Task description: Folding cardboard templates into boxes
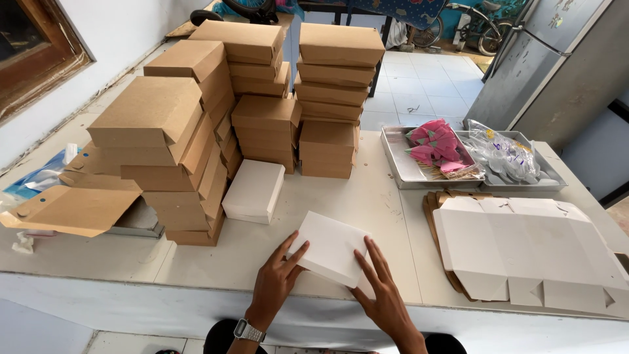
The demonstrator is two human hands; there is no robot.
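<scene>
A closed white cardboard box (331, 248) lies on the table near its front edge, turned at an angle. My left hand (275, 278), with a wristwatch on the wrist, rests its fingers on the box's left side. My right hand (383, 292) presses flat against the box's right side, fingers spread. A second white box (254, 190) sits just behind, at the foot of the brown stacks.
Tall stacks of folded brown boxes (196, 124) fill the left and back of the table. A pile of flat white box blanks (524, 246) lies at the right. Behind it stand a metal tray with pink wrapped items (401, 164) and a tray of clear plastic bags (550, 180).
</scene>
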